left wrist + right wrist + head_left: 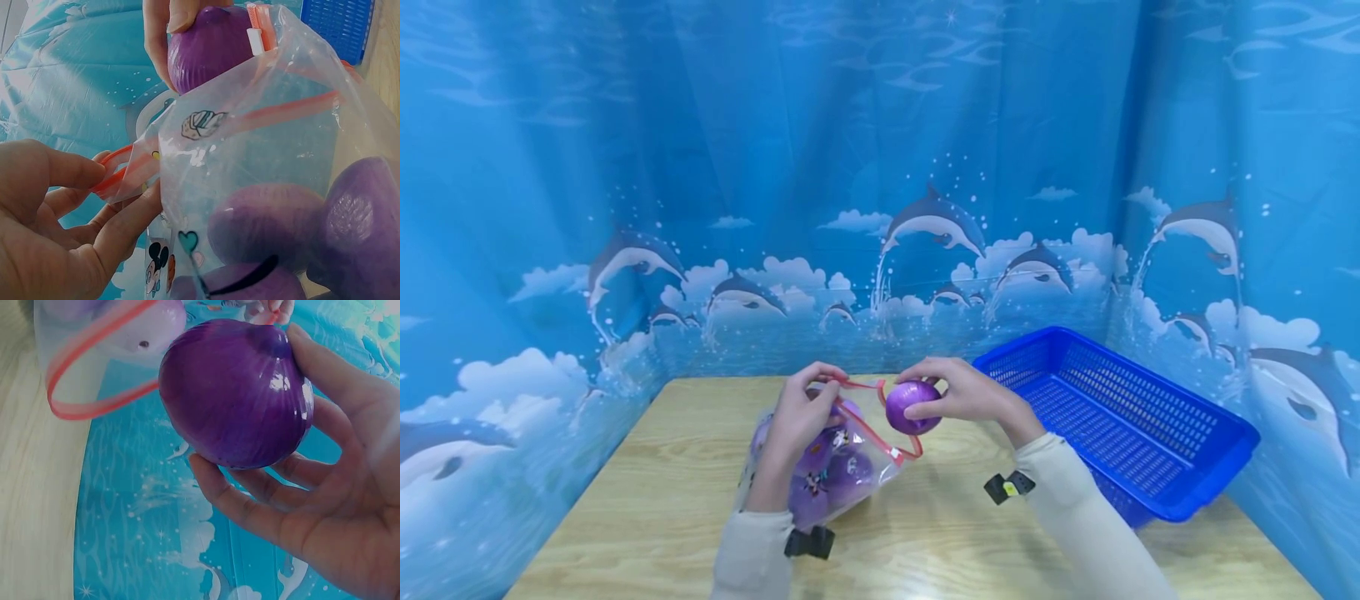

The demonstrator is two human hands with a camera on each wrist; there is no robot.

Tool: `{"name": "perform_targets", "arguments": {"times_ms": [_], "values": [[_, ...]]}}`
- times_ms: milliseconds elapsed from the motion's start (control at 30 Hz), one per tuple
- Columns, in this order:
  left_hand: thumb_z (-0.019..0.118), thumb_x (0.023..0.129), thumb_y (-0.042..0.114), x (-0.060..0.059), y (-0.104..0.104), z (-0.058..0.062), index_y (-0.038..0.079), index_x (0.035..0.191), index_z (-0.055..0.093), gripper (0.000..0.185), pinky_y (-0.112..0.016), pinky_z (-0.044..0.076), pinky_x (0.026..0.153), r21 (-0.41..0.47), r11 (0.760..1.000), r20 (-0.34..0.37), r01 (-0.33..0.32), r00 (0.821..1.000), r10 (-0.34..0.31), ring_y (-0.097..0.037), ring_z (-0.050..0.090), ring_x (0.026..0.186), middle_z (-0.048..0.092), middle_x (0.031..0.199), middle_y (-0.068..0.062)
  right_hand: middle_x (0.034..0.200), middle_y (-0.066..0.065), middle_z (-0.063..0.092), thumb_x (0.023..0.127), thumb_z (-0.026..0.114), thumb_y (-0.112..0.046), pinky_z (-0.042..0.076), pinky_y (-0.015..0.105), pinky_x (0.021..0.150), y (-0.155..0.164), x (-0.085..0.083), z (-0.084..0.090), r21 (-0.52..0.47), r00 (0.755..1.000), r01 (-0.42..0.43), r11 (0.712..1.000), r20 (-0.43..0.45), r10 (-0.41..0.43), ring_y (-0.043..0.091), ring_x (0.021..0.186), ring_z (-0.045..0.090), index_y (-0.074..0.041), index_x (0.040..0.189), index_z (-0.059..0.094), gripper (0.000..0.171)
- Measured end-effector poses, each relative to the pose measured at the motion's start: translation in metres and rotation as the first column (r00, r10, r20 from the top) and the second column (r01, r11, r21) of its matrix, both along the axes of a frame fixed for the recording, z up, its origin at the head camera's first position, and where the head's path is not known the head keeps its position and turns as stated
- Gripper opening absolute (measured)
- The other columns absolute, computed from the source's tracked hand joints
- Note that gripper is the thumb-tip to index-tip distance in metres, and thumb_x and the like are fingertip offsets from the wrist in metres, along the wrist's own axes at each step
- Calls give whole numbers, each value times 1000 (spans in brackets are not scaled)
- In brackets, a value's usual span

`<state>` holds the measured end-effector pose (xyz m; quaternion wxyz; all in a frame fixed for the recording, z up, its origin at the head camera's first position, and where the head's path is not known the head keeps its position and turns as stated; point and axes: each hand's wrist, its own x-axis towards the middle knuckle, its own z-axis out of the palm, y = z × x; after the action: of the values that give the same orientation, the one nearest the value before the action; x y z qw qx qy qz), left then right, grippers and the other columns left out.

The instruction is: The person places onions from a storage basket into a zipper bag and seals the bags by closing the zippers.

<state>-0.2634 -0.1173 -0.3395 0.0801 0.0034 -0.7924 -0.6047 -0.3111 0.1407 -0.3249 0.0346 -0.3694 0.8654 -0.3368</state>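
My right hand (968,395) grips a shiny purple onion (912,410), thumb on one side and fingers on the other. The onion is at the mouth of a clear zip bag (874,482) with a red zip edge and cartoon prints. With my left hand (797,421) I pinch the red zip edge (112,179) between thumb and fingers, and the mouth stands apart. Several purple onions (269,215) lie inside the bag, partly hidden by its prints. In the right wrist view the held onion (234,394) shows whole, its ribbed skin glossy.
A blue plastic basket (1217,433) with perforated walls stands at the right of the wooden table (692,450). Behind the table hangs a blue curtain (820,167) printed with dolphins. Both wrists wear small black devices (809,542).
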Motion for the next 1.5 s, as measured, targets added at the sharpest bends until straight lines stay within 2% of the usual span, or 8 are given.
{"name": "perform_targets", "arguments": {"times_ms": [100, 300, 633, 833, 967, 1067, 1300, 1500], "values": [[54, 106, 13, 0, 0, 0, 9, 115, 70, 19, -29, 65, 66, 7, 1000, -4, 4, 1000, -4, -20, 66, 76, 60, 114, -15, 127, 11, 70, 92, 79, -32, 64, 29, 83, -5, 2, -2, 8, 1000, 19, 1000, -11, -19, 27, 113, 65, -10, 134, 66, 49], [54, 106, 13, -1, 0, 1, 8, 117, 69, 19, -29, 65, 66, 9, 1000, -4, 9, 1000, -9, -19, 66, 75, 60, 112, -15, 118, 7, 72, 90, 80, -34, 64, 29, 81, -13, 8, -6, 0, 995, 94, 996, -35, -94, 23, 107, 66, -15, 127, 68, 43], [54, 106, 13, 0, 0, 0, 9, 114, 70, 18, -30, 65, 65, 21, 1000, -10, 13, 1000, -13, -18, 65, 72, 60, 111, -15, 121, 7, 70, 89, 81, -35, 64, 28, 80, -27, 15, -20, -36, 986, 132, 991, -100, -135, 22, 108, 67, -17, 131, 70, 47], [54, 105, 11, 1, 0, 0, 8, 114, 70, 18, -30, 65, 63, 23, 1000, -14, 12, 1000, -12, -18, 64, 70, 60, 111, -16, 130, 13, 67, 92, 78, -23, 64, 25, 83, -29, 18, -27, -31, 995, 66, 997, -78, -68, 26, 111, 68, -11, 134, 67, 45], [55, 105, 10, 0, 0, 0, 8, 114, 70, 18, -30, 65, 62, 23, 1000, -17, 10, 1000, -10, -18, 64, 70, 60, 110, -16, 130, 16, 63, 93, 76, -12, 65, 28, 86, -27, 19, -30, -45, 1000, 2, 999, -25, -3, 29, 114, 66, -7, 136, 65, 44], [55, 104, 11, -1, -1, 0, 9, 113, 70, 17, -30, 65, 63, 26, 1000, -16, 8, 1000, -8, -18, 64, 72, 60, 109, -16, 131, 16, 61, 94, 74, -11, 66, 29, 87, -27, 19, -32, -46, 1000, -18, 999, -10, 18, 29, 115, 65, -6, 137, 63, 44], [55, 105, 11, -1, -2, -1, 7, 116, 70, 19, -30, 65, 64, 32, 999, -22, -5, 1000, 6, -18, 64, 73, 60, 109, -17, 129, 13, 61, 92, 78, -16, 66, 33, 88, -33, 19, -37, -49, 999, 19, 999, 27, -17, 28, 116, 65, -6, 137, 62, 49], [54, 105, 10, 0, -2, 0, 6, 116, 69, 20, -29, 65, 64, 39, 999, -29, -19, 999, 21, -18, 64, 75, 60, 111, -17, 125, 11, 62, 91, 79, -17, 66, 30, 85, -33, 19, -41, -35, 999, 34, 999, 24, -33, 26, 114, 65, -10, 130, 67, 41]]}}
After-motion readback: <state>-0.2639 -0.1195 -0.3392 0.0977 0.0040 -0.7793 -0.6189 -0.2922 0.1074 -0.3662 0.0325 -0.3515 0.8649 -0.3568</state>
